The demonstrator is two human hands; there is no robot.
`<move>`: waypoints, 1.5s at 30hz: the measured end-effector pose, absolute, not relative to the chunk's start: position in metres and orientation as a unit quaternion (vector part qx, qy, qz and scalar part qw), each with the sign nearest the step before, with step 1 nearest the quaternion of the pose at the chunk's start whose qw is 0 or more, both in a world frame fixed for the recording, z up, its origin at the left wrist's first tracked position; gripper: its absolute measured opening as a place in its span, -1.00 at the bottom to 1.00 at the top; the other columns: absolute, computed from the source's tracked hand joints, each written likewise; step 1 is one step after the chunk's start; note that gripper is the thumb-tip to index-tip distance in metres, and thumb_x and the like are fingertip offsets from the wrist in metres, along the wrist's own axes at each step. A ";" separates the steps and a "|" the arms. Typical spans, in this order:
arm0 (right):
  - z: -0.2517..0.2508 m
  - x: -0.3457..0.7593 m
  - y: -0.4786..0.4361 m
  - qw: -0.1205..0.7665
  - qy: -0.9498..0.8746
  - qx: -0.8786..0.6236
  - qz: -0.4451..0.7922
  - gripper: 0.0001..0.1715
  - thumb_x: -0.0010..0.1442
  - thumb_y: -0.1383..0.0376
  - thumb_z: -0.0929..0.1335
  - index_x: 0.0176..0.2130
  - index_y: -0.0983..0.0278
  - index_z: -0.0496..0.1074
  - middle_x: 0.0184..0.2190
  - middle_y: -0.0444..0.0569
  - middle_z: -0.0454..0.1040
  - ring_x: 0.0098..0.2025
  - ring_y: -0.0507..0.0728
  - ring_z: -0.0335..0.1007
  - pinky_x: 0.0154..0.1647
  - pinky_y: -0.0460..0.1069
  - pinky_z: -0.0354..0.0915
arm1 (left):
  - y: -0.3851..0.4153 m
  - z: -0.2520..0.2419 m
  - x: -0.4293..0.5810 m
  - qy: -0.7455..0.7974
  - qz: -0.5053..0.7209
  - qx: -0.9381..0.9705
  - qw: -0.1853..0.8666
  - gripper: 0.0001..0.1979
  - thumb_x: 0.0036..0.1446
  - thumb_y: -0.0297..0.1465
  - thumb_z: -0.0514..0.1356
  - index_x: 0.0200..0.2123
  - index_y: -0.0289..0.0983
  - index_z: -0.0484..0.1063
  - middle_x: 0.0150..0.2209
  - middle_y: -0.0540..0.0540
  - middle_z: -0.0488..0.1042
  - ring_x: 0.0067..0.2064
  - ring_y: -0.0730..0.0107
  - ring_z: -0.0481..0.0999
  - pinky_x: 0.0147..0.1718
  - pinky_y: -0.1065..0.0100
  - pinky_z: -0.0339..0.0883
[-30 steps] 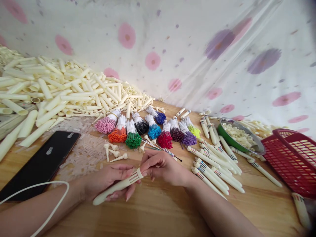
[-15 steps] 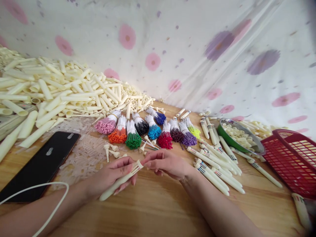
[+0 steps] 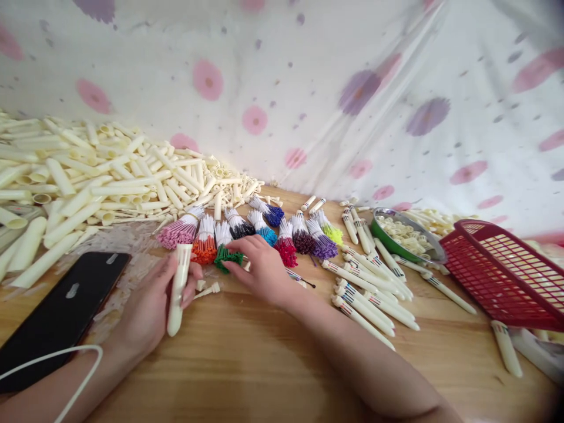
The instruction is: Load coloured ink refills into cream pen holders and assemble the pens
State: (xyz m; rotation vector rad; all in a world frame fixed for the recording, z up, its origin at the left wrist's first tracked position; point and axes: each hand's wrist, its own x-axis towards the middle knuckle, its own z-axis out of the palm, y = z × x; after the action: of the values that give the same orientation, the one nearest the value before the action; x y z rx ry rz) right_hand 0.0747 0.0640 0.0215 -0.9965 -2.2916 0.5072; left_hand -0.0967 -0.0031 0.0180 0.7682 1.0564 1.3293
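My left hand [image 3: 150, 305] is closed around a cream pen barrel [image 3: 178, 288], held nearly upright over the wooden table [image 3: 273, 376]. My right hand [image 3: 259, 267] has reached forward and its fingers pinch at the green refill bundle [image 3: 227, 255]. That bundle lies in a row of tied refill bundles: pink [image 3: 176, 232], orange [image 3: 203, 247], black [image 3: 238, 223], blue [image 3: 262, 226], red [image 3: 286, 247], purple [image 3: 319, 244] and yellow-green [image 3: 332, 232]. A few small cream tips [image 3: 210, 288] lie between my hands.
A big heap of cream barrels [image 3: 88, 176] fills the left. A black phone [image 3: 57, 317] with a white cable [image 3: 53, 364] lies at front left. Finished pens [image 3: 374, 288] lie right of centre, beside a green bowl [image 3: 379, 232] and a red basket [image 3: 506, 270].
My right hand left the barrel's end and moved forward to the green refill bundle. My left hand swung the barrel from slanting to nearly upright. The view shifted slightly right and down.
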 end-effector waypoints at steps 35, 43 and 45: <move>0.027 0.125 0.053 0.603 -0.491 -0.386 0.497 -0.92 -0.04 0.27 0.46 -0.44 0.22 0.50 -0.48 -0.13 0.55 -0.53 -0.03 0.37 -0.49 -0.11 0.33 | -0.018 -0.002 -0.074 0.426 0.350 0.323 0.769 -0.60 -0.05 -0.07 0.26 -0.37 -0.31 0.40 -0.61 0.05 0.33 -0.66 0.66 0.11 -0.75 0.62 -0.03; 0.035 0.116 0.039 0.595 -0.522 -0.394 0.468 -0.94 -0.03 0.29 0.45 -0.45 0.23 0.51 -0.48 -0.12 0.54 -0.52 -0.02 0.34 -0.50 -0.10 0.31 | -0.018 -0.001 -0.076 0.441 0.364 0.341 0.746 -0.60 -0.12 -0.06 0.30 -0.39 -0.28 0.40 -0.58 0.06 0.33 -0.65 0.66 0.16 -0.73 0.62 0.02; 0.036 0.118 0.039 0.613 -0.523 -0.394 0.443 -0.95 -0.02 0.29 0.44 -0.44 0.23 0.51 -0.49 -0.12 0.53 -0.53 -0.02 0.34 -0.51 -0.10 0.32 | -0.018 0.002 -0.077 0.445 0.371 0.335 0.743 -0.59 -0.15 -0.07 0.32 -0.36 -0.26 0.41 -0.58 0.07 0.33 -0.64 0.65 0.17 -0.72 0.62 0.03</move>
State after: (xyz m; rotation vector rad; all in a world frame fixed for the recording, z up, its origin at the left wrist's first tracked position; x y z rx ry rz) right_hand 0.1181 0.0394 0.0359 -0.9085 -1.2054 1.0210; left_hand -0.0766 -0.0180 0.0016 0.7352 0.9757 0.8139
